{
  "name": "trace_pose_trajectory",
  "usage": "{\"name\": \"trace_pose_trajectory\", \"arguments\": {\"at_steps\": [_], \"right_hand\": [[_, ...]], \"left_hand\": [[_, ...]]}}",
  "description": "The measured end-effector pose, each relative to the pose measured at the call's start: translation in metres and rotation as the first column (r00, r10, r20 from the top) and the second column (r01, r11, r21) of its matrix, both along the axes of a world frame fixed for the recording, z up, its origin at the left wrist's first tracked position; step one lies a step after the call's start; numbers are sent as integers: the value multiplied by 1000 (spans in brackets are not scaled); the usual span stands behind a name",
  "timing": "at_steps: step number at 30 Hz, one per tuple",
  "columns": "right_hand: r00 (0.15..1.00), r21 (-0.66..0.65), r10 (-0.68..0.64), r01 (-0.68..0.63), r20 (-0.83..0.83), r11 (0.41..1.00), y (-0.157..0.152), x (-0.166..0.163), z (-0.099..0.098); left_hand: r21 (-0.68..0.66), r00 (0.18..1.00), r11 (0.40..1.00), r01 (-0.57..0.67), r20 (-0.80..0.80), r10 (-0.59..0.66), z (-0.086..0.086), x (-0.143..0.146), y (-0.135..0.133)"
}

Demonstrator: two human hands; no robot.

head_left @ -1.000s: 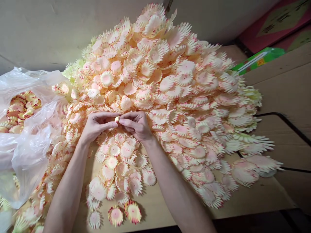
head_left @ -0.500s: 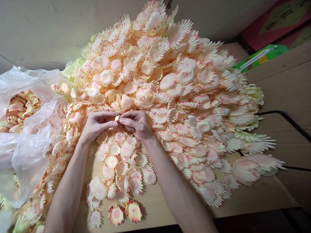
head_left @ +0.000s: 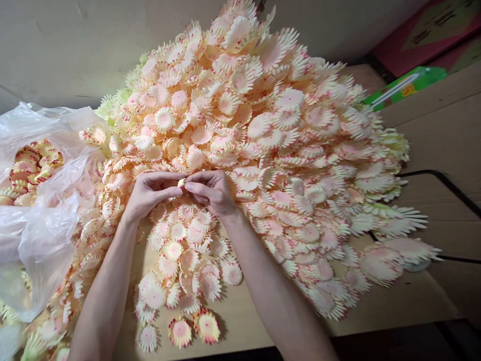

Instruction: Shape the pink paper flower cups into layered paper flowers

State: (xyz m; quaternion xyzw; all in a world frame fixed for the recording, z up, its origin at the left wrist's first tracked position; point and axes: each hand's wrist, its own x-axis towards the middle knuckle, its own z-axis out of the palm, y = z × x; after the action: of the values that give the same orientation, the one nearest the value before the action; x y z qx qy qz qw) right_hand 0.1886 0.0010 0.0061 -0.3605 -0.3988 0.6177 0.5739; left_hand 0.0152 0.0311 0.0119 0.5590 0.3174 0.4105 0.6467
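Between my two hands is a small, pale yellow, folded petal piece (head_left: 181, 183), pinched at the fingertips. My left hand (head_left: 151, 192) holds its left side between thumb and forefinger. Thumb and fingers of my right hand (head_left: 212, 191) close on its right side, hiding part of it. Just beyond the hands rises a big heap of cream and pink artificial flower petal discs (head_left: 233, 120) with fringed edges. Under my wrists lies a smaller spread of similar discs (head_left: 180, 255). Two discs with darker red tips (head_left: 206, 326) lie nearest the table's front edge.
A clear plastic bag (head_left: 48, 240) with red-edged petal pieces (head_left: 33, 168) inside stands at the left. The heap rests on a wooden table (head_left: 248, 331). At the right are a cardboard sheet (head_left: 443, 150), a black bent rod (head_left: 447, 188) and a green package (head_left: 413, 86).
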Motion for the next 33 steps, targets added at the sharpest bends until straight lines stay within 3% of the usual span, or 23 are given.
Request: {"name": "trace_pose_trajectory", "arguments": {"at_steps": [24, 28, 33], "right_hand": [[999, -27, -3, 4, 40, 1000, 0, 1, -2], [1000, -57, -21, 21, -3, 998, 1, 2, 0], [996, -71, -31, 25, -88, 997, 2, 4, 1]], "left_hand": [[-29, 1000, 999, -18, 20, 19, 2, 1, -1], [-100, 997, 992, -75, 24, 78, 0, 0, -2], [-80, 968, 969, -235, 73, 241, -1, 1, -1]]}}
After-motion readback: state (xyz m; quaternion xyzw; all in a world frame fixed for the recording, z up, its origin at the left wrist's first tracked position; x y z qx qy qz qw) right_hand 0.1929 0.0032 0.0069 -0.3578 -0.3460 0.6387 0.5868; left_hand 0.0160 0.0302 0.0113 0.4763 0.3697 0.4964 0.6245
